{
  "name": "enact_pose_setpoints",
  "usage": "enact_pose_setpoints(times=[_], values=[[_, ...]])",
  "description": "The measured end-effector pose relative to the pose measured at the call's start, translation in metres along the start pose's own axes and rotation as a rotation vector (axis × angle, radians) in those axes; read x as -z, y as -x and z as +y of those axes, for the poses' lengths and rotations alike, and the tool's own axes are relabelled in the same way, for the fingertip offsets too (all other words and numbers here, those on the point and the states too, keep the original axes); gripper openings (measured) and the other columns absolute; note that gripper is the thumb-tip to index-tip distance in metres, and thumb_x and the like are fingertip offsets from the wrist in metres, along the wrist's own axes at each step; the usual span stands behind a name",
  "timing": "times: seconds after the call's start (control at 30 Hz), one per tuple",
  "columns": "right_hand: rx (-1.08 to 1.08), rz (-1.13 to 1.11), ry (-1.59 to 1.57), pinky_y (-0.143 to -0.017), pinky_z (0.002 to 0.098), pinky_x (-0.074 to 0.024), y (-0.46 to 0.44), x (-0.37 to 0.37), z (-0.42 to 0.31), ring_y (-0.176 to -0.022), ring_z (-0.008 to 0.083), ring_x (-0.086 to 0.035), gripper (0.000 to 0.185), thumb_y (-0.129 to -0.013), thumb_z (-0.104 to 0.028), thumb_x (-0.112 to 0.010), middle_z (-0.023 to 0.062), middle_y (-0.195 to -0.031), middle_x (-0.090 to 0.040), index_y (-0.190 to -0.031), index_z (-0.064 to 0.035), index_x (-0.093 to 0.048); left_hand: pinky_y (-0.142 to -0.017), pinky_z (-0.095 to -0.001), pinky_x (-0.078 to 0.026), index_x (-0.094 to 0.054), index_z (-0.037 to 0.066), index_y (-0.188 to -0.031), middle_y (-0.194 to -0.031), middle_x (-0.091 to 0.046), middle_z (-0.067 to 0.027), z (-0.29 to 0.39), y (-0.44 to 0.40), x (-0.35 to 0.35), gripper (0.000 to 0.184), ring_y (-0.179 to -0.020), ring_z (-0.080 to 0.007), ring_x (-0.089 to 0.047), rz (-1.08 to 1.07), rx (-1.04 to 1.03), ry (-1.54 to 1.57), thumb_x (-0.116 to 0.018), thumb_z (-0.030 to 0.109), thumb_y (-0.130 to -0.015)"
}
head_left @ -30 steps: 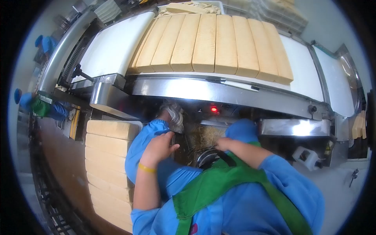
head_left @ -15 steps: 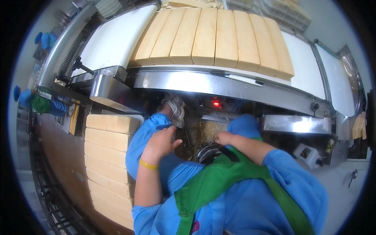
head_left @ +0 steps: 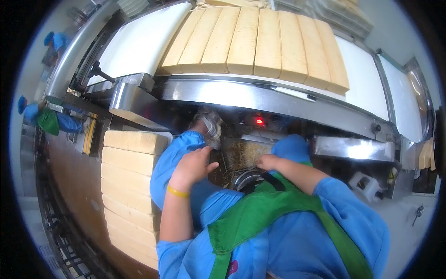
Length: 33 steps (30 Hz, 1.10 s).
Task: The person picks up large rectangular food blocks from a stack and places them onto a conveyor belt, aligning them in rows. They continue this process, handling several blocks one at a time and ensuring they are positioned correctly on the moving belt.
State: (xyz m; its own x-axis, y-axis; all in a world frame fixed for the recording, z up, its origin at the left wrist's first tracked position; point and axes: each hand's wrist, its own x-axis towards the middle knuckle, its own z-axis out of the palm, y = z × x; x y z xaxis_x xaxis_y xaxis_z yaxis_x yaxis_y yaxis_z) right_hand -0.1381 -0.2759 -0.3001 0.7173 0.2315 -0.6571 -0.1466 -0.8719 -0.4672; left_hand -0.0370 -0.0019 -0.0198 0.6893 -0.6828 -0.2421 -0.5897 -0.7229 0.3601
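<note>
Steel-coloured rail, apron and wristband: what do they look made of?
Rail: metal, probably stainless steel, polished; it shows bright, smeared reflections.
Apron: green fabric, matte, by its soft folds.
Wristband: plain yellow and thin, perhaps rubber or plastic; too small to be sure.

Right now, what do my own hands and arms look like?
Your left hand is ungloved, with a thin yellow band around the wrist. Your right hand is ungloved too, no band showing. Both blue sleeves end well short of the wrists.
</note>
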Motion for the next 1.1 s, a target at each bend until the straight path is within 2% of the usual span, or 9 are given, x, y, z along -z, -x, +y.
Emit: enact_pose_setpoints(times=[0.27,0.6,0.7,0.87,0.97,1.1], values=[[-0.032,0.0,-0.071,-0.087,0.0398,-0.0482,0.009,0.007,-0.006,-0.1,0.0305,-0.062,0.033,-0.084,-0.033,-0.062,0.0139,-0.107,-0.066,-0.11,-0.0131,-0.066,-0.076,-0.046,-0.048,-0.052,0.003,-0.117,-0.098,-0.063,-0.0214,-0.001,-0.001,0.001,0.048,-0.091,-0.0394,-0.06,-0.041,0.007,0.016,-0.069,0.031,-0.082],[-0.036,0.007,-0.067,-0.088,0.0394,-0.0479,0.013,0.01,-0.009,-0.1,0.0305,-0.062,0.033,-0.083,-0.033,-0.062,0.0135,-0.108,-0.066,-0.11,-0.0139,-0.067,-0.077,-0.0452,-0.049,-0.053,0.003,-0.118,-0.097,-0.064,-0.0204,0.001,0.0,0.001,0.049,-0.091,-0.0381,-0.061,-0.038,0.029,0.0,-0.069,0.032,-0.082],[-0.024,-0.013,-0.094,-0.087,0.0405,-0.048,0.014,0.012,-0.008,-0.1,0.0308,-0.062,0.034,-0.084,-0.035,-0.06,0.0141,-0.108,-0.066,-0.109,-0.0132,-0.067,-0.078,-0.0451,-0.05,-0.053,0.003,-0.117,-0.094,-0.064,-0.0197,0.002,-0.001,0.002,0.048,-0.091,-0.0374,-0.061,-0.033,0.021,-0.01,-0.068,0.031,-0.082],[-0.004,-0.055,0.071,-0.087,0.0432,-0.0481,0.016,0.019,-0.017,-0.098,0.0318,-0.063,0.035,-0.087,-0.036,-0.054,0.015,-0.106,-0.066,-0.109,-0.0123,-0.067,-0.079,-0.0458,-0.049,-0.053,0.003,-0.118,-0.096,-0.064,-0.0202,-0.002,-0.001,0.001,0.048,-0.092,-0.0382,-0.061,-0.058,0.047,0.031,-0.069,0.03,-0.081],[-0.015,-0.009,0.001,-0.087,0.0425,-0.0484,0.0,0.0,-0.003,-0.098,0.0294,-0.063,0.029,-0.086,-0.032,-0.056,0.0129,-0.104,-0.067,-0.105,-0.0141,-0.068,-0.081,-0.0457,-0.049,-0.053,0.003,-0.119,-0.1,-0.064,-0.0207,0.006,-0.001,0.009,0.049,-0.094,-0.0387,-0.06,-0.078,0.053,0.034,-0.069,0.029,-0.08],[-0.035,-0.025,-0.022,-0.086,0.0417,-0.0488,0.006,0.007,-0.009,-0.098,0.0296,-0.063,0.03,-0.085,-0.033,-0.056,0.0125,-0.103,-0.068,-0.105,-0.0132,-0.068,-0.083,-0.0451,-0.048,-0.054,0.003,-0.12,-0.105,-0.063,-0.0211,0.008,-0.001,0.009,0.05,-0.097,-0.0393,-0.06,-0.067,0.038,0.038,-0.07,0.029,-0.08]])
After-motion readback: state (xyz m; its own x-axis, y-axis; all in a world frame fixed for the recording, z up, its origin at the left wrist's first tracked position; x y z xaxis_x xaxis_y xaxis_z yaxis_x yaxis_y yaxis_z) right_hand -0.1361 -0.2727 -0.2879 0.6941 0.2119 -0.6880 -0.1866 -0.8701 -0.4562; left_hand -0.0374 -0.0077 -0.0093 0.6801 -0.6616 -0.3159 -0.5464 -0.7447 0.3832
